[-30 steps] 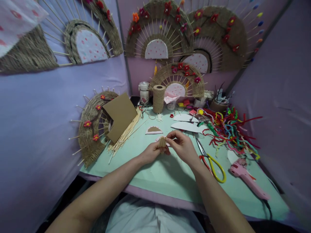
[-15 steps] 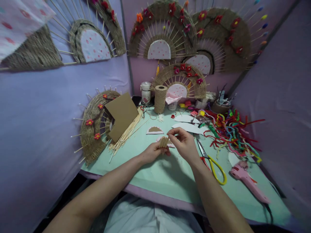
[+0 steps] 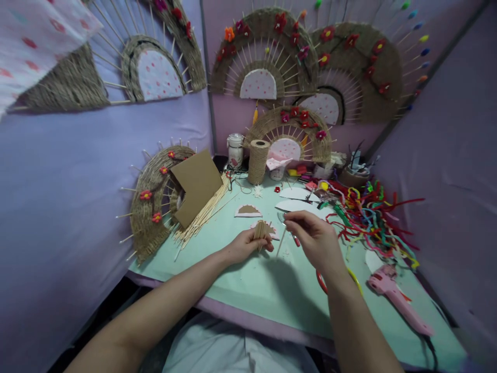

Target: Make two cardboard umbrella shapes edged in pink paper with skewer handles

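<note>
My left hand point(image 3: 248, 245) is closed round a bundle of short wooden sticks point(image 3: 262, 230), held upright over the table. My right hand point(image 3: 312, 235), to the right of it, pinches the top of a single thin stick point(image 3: 281, 241) that hangs down at a slant, apart from the bundle. Behind the bundle, partly covered by it, lies a cardboard half-circle with a pink-white edge point(image 3: 275, 232). A second such half-circle point(image 3: 248, 210) lies farther back. Under my right forearm are scissors with red and yellow handles point(image 3: 320, 282), largely hidden.
Long sticks point(image 3: 204, 212) and a cardboard piece point(image 3: 199, 184) lie at the left by a twine fan point(image 3: 143, 228). A twine spool point(image 3: 258, 163) stands at the back. Coloured pipe cleaners point(image 3: 373, 223) and a pink glue gun point(image 3: 399, 298) are at the right.
My right hand has moved right, away from the bundle, with one stick drawn out in its fingers. It now covers much of the scissors. My left hand keeps its hold.
</note>
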